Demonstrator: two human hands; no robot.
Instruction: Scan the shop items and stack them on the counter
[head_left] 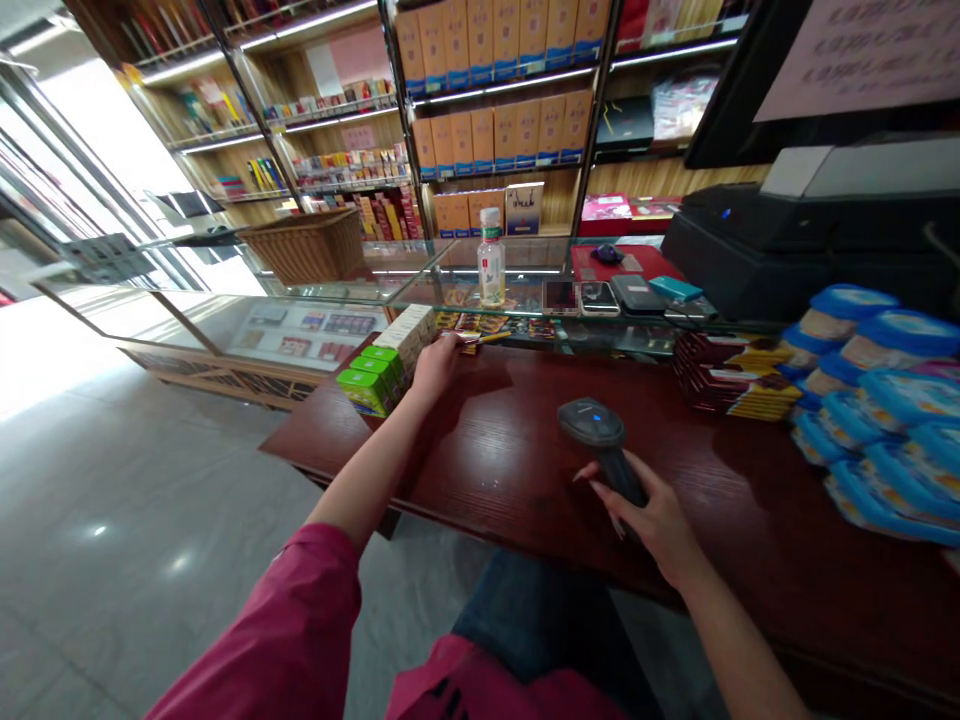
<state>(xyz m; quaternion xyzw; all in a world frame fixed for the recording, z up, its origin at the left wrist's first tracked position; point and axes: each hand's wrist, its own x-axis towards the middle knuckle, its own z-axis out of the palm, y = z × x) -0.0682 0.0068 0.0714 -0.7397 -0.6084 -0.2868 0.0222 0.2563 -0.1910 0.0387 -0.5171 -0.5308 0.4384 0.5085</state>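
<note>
Green boxes [369,380] stand on the desk [510,430] just beside the left hand [433,370], its fingers bunched; whether they grip anything I can't tell. Beyond, a bottle's [491,270] label is too small to read. Over the desk, a scanner [591,424] sits in the right hand's [651,510] curled fingers. Far right, a sheet's [862,60] print is blurred.

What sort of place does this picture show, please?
It is most likely a shop: shelves hold rows of matching boxes, a glass display case stands to the left, and the person's right hand holds what looks like a barcode scanner.
</note>
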